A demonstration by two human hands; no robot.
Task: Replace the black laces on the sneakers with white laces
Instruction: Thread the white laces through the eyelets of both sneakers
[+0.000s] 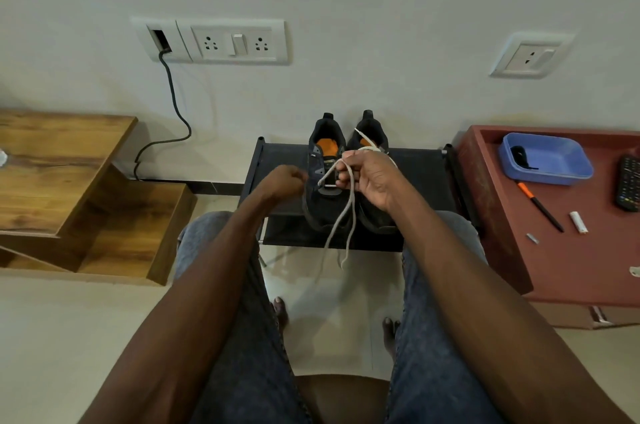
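A: We see two black sneakers side by side on a low black rack (426, 177) against the wall, toes toward us. The left sneaker (323, 181) shows an orange insole; the right sneaker (372, 212) is partly hidden behind the right hand.

B: And the white lace (346, 212)?

A: We see it run through the lowest eyelets of the left sneaker as a short bar across the toe end, then both strands rise to the right hand (372, 177), whose fingers are curled round them. From there the two loose ends hang down over the front edge of the rack.

B: The left hand (285, 179)?

A: Its fingers are curled tight, just beside the left sneaker's outer side. We cannot tell whether it pinches anything; nothing shows in it.

B: Is there a second white lace?

A: We see some white lace lying over the opening of the right sneaker, above the right hand. How it is threaded we cannot tell.

B: And the black laces?

A: A dark strip lies in the blue tray (550, 160) on the red desk (571, 267) to our right; it is too small for us to say surely. An orange-and-black pen (540, 207) and a remote (628, 184) lie near the tray.
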